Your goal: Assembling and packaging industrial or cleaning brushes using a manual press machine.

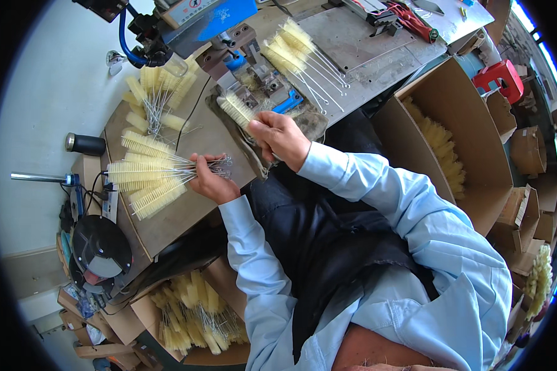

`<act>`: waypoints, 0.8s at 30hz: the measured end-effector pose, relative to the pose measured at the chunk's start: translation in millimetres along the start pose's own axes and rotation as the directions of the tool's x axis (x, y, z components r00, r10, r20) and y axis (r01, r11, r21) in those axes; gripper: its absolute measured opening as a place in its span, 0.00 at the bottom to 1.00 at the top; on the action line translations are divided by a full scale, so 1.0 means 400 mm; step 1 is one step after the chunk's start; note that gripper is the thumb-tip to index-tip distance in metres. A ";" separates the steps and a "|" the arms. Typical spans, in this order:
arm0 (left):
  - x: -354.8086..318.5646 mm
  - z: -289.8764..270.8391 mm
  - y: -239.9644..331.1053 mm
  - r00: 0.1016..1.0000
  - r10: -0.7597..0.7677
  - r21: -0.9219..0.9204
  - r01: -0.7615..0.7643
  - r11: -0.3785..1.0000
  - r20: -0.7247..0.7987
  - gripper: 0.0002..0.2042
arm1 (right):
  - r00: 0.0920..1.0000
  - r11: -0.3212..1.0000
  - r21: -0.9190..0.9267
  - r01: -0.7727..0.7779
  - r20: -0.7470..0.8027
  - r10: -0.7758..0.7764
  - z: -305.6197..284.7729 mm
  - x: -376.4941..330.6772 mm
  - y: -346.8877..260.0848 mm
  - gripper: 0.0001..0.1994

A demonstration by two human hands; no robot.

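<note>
Pale yellow bristle brushes with thin twisted wire handles lie in a fan (145, 176) on the brown cardboard-covered workbench (185, 213). The left hand (211, 179) is closed around the wire ends of this fan, where all the handles come together, so the bundle is pinched near the loops and the bristle heads spread away to the person's left. The right hand (280, 137) is closed on one single brush of the same kind (235, 109); its bristle head points up and away, just beside the small metal fixture with blue parts (272, 86) at the back of the bench.

To do this step well, I think the single brush should be gripped on the wire and not on the bristles, so the bristles are not bent. The left hand should hold the wires tight enough that the fan does not slide apart, but without crossing them.

More such brushes lie in a loose pile (158, 93) further back, another row (291, 46) rests on the grey metal plate (359, 43), and many fill the open cardboard box (442, 142) at the right and a lower box (195, 309) near the person's knees.
</note>
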State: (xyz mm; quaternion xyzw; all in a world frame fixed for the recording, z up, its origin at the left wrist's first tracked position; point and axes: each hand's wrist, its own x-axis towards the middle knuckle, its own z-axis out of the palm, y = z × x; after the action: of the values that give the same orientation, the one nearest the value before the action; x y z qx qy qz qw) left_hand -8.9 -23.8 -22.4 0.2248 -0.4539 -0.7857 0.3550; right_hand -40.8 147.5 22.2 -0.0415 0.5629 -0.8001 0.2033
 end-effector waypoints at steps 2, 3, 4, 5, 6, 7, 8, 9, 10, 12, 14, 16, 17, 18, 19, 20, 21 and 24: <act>-0.007 0.009 0.007 1.000 0.014 0.006 -0.014 1.000 0.007 0.12 | 0.990 0.966 -0.229 0.120 -0.037 -0.132 -0.043 -0.002 0.010 0.13; -0.007 0.009 0.001 1.000 0.009 0.003 -0.009 1.000 0.013 0.12 | 0.965 0.868 -0.445 0.219 -0.035 -0.261 -0.062 0.000 0.016 0.12; -0.004 0.004 -0.003 1.000 0.023 0.018 -0.023 1.000 0.016 0.13 | 0.947 0.829 -0.500 0.251 -0.051 -0.318 -0.071 0.001 0.015 0.11; -0.001 0.000 -0.008 0.999 0.038 0.033 -0.038 0.999 0.019 0.13 | 0.946 0.828 -0.501 0.254 -0.052 -0.321 -0.077 0.005 0.015 0.11; 0.002 -0.004 -0.012 0.999 0.039 0.032 -0.039 0.999 0.022 0.13 | 0.907 0.757 -0.577 0.306 -0.064 -0.415 -0.081 0.010 0.014 0.11; 0.002 -0.001 -0.013 0.999 0.039 0.031 -0.041 0.999 0.036 0.13 | 0.860 0.676 -0.650 0.347 -0.068 -0.506 -0.088 0.014 0.012 0.11; 0.002 0.001 -0.014 0.998 0.040 0.031 -0.042 0.999 0.050 0.13 | 0.858 0.675 -0.651 0.348 -0.069 -0.509 -0.094 0.021 0.010 0.11; -0.002 0.001 -0.015 0.998 0.040 0.029 -0.042 0.999 0.054 0.13 | 0.825 0.600 -0.726 0.337 -0.080 -0.560 -0.100 0.029 0.007 0.10; -0.006 0.003 -0.010 0.998 0.040 0.031 -0.042 0.999 0.050 0.13 | 0.788 0.521 -0.792 0.318 -0.084 -0.609 -0.100 0.034 0.005 0.10; -0.016 0.008 -0.008 0.998 0.042 0.031 -0.044 0.999 0.048 0.14 | 0.799 0.458 -0.835 0.306 -0.036 -0.600 -0.101 0.034 0.003 0.09; -0.043 0.020 -0.005 0.997 -0.037 0.077 0.032 0.997 0.068 0.12 | 0.774 0.280 -0.899 0.336 0.094 -0.626 -0.099 0.030 0.016 0.06; -0.066 0.054 -0.005 0.988 -0.069 0.078 0.059 0.995 0.142 0.11 | 0.746 0.186 -0.890 0.416 0.217 -0.629 -0.094 0.025 0.026 0.06; -0.076 0.068 -0.002 0.972 -0.101 0.081 0.085 0.993 0.211 0.10 | 0.709 0.093 -0.864 0.494 0.339 -0.618 -0.086 0.018 0.027 0.06; -0.082 0.070 0.003 0.955 -0.137 0.113 0.110 0.988 0.262 0.10 | 0.690 0.001 -0.855 0.519 0.418 -0.591 -0.080 0.004 0.027 0.06; -0.084 0.079 0.006 0.934 -0.169 0.141 0.130 0.981 0.315 0.09 | 0.685 -0.001 -0.847 0.532 0.431 -0.587 -0.085 -0.002 0.031 0.06; -0.084 0.094 0.006 0.932 -0.155 0.089 0.133 0.987 0.329 0.10 | 0.651 -0.096 -0.806 0.583 0.535 -0.539 -0.087 -0.005 0.040 0.06; -0.085 0.102 0.012 0.917 -0.131 0.137 0.084 0.987 0.377 0.14 | 0.608 -0.188 -0.752 0.632 0.632 -0.481 -0.090 -0.010 0.047 0.07; -0.090 0.094 0.000 0.907 -0.231 0.091 0.212 0.973 0.351 0.17 | 0.638 -0.077 -0.746 0.661 0.614 -0.465 -0.110 -0.019 0.039 0.08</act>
State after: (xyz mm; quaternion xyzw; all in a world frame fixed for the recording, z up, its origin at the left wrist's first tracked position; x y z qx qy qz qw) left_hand -10.9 24.5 -3.2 0.1364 -0.5022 -0.8370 0.1689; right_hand -42.4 184.9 -6.7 -0.4507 0.8287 -0.2813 -0.1762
